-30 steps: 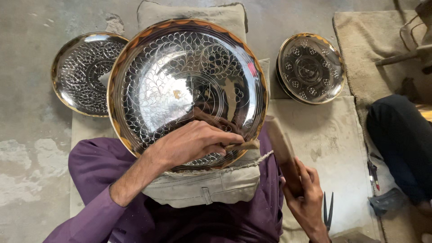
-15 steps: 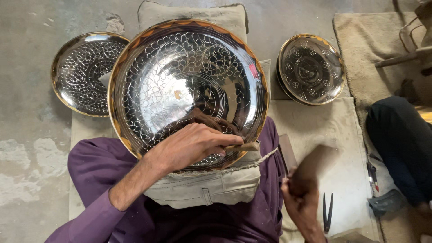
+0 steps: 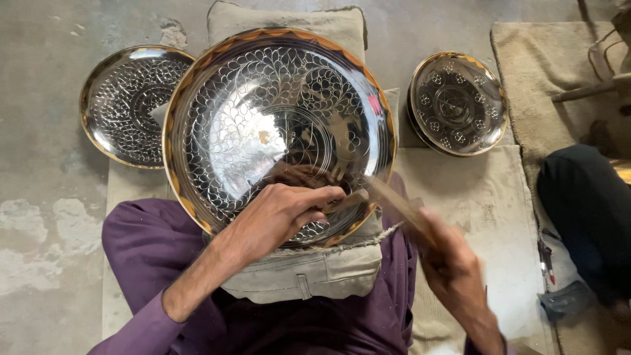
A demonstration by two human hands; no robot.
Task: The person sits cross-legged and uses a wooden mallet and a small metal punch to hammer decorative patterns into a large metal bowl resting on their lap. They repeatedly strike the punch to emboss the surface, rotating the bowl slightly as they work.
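Far to the left of the left hand, a smaller engraved metal plate [image 3: 128, 105] is seen lying on the concrete floor [image 3: 46, 217], its right edge tucked behind the large engraved tray [image 3: 276, 131]. That tray, silver inside with a golden rim, is propped on a beige cushion [image 3: 309, 269] just above and beneath the left hand. The left hand [image 3: 279, 213] is laid on the tray's lower part, with the fingers closed narrowly around a thin chisel [image 3: 347, 200], whose tip is pressed to the engraved surface just right of the fingertips. Purple sleeves and clothing [image 3: 138, 243] are seen below both hands. Immediately right of the chisel, a wooden mallet [image 3: 394, 204] is gripped in the right hand [image 3: 453, 269], fingers wrapped about its handle; hand and mallet are blurred, the mallet's head being close to the chisel's end. Whether they touch cannot be told. Above and to the right of the right hand, a third patterned plate [image 3: 458, 104] is set at the edge of a pale mat [image 3: 486, 197]. Farther right, a dark-clothed limb of another person [image 3: 585, 217] is seen.
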